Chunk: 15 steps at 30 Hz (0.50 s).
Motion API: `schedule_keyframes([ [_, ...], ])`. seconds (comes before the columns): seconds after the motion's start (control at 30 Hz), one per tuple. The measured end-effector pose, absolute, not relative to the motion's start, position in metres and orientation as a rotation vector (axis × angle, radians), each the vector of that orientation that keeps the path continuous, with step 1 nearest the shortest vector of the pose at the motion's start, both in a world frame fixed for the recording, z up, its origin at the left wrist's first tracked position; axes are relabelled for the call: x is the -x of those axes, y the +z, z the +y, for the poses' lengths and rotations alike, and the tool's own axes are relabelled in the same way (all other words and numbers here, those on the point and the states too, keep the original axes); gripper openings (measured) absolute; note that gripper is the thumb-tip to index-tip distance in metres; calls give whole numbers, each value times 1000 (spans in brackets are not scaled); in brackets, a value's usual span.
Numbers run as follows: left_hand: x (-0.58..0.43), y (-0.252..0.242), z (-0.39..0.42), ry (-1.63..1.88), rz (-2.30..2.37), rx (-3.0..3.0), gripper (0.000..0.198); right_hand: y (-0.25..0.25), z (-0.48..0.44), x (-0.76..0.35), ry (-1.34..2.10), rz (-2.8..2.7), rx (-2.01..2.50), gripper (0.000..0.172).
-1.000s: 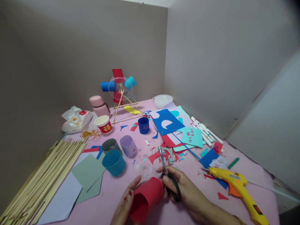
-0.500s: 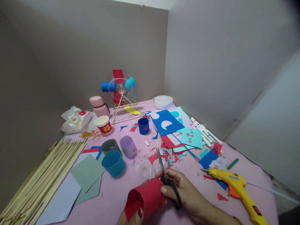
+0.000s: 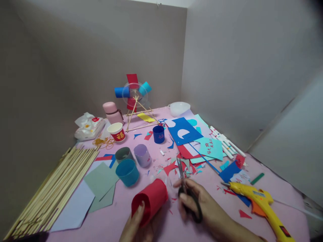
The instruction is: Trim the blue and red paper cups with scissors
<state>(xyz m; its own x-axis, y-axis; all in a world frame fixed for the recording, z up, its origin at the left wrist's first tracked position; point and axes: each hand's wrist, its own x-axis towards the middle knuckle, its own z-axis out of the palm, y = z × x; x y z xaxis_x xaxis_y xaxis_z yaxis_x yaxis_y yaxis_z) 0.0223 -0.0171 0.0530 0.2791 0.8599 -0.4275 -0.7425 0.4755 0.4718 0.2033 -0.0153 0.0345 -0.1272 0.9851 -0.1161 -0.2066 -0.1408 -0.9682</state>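
My left hand (image 3: 137, 226) holds a red paper-covered cup (image 3: 150, 200) on its side just above the pink tabletop (image 3: 121, 215), open end toward me, thumb over the rim. To the right of the cup, my right hand (image 3: 202, 210) grips black-handled scissors (image 3: 188, 195); their blades point away from me and look closed. A small gap separates the scissors from the cup. Small paper scraps (image 3: 181, 166) lie just beyond the blades.
A teal cup (image 3: 127, 172), grey cup (image 3: 123, 155) and lilac cup (image 3: 142, 155) stand ahead left. Wooden sticks (image 3: 54, 191) lie along the left edge, a yellow glue gun (image 3: 262, 203) at right. A stick-and-cup wheel model (image 3: 135, 97), paper sheets and markers (image 3: 227, 143) sit farther back.
My left hand has turned the red cup and moved it left, away from the scissors. The right hand with the scissors has drawn slightly apart from the cup. The view shifted a little.
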Motion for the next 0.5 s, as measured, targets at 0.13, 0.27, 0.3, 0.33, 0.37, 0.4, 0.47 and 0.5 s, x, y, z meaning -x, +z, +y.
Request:
schedule_keyframes([
  [0.13,-22,50,-15,1103,702,-80,49,34,-17,-202,1532,-1055,1098,48],
  [0.27,-17,38,-13,1127,782,-179,58,34,-17,-204,1469,-1124,1119,43],
  [0.3,-16,36,-12,1141,822,-230,59,35,-17,-205,1402,-1176,1135,42],
  [0.33,-15,35,-12,1152,871,-295,61,35,-17,-206,1341,-1231,1152,43],
  [0.37,-15,35,-12,1159,925,-372,63,36,-17,-208,1302,-1289,1168,43],
  [0.4,-14,36,-12,1160,978,-461,65,38,-17,-209,1288,-1357,1185,42],
  [0.47,-12,41,-13,1159,1050,-656,65,43,-17,-211,1247,-1506,1248,39],
  [0.5,-12,44,-14,1157,1070,-740,63,46,-17,-213,1196,-1593,1288,37],
])
